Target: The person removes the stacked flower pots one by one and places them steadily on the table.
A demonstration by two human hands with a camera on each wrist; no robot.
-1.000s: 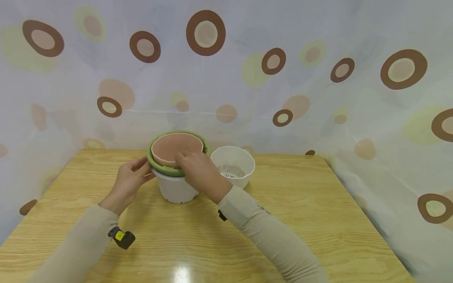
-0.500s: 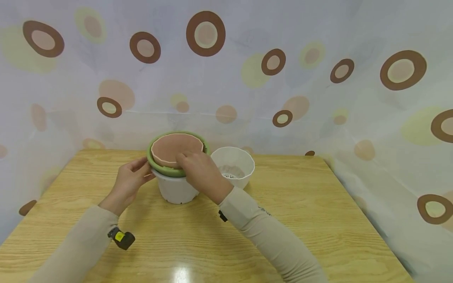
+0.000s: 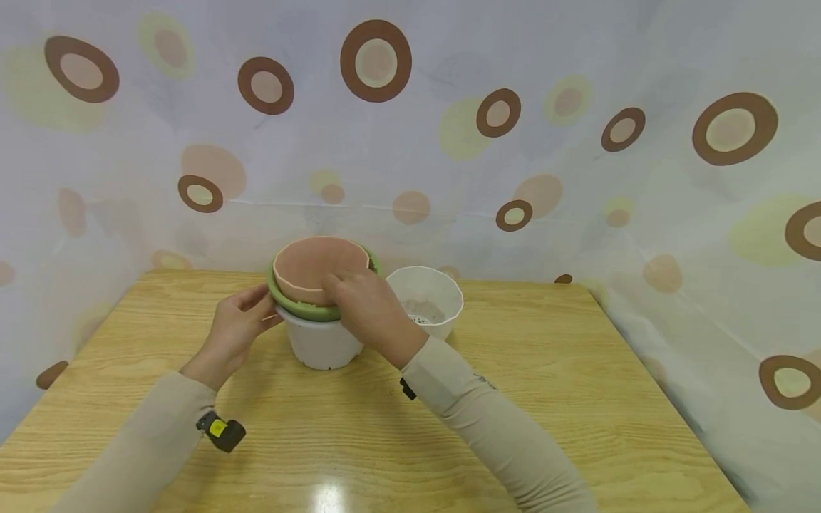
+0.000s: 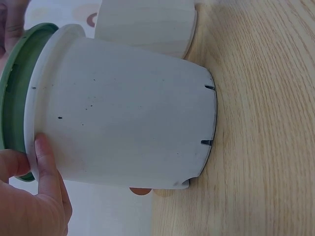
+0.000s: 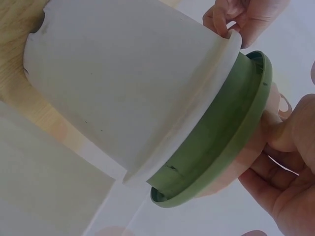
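A stack of nested flowerpots stands toward the left back. Its white flowerpot (image 3: pixel 323 345) is at the bottom, with a green flowerpot (image 4: pixel 17 98) seated in its mouth. Out of the green one rises a pink flowerpot (image 3: pixel 314 260) with a wavy rim. My left hand (image 3: pixel 237 328) pinches the white pot's rim at the left, its thumb beside the green rim. With thumb and fingers, my right hand (image 5: pixel 295 157) grips the near right side of the pink flowerpot's rim. The lower part of the pink pot is hidden inside the green one.
A second white pot (image 3: pixel 417 285), with a scalloped rim and holes in its floor, stands right beside the stack. Everything rests on a wooden table (image 3: pixel 545 385). Behind it hangs a circle-patterned backdrop (image 3: pixel 449 185).
The pink flowerpot has risen slightly within the green one, its back rim now covering more of the green rim. My right hand shifted slightly with it; the left hand stays in place.
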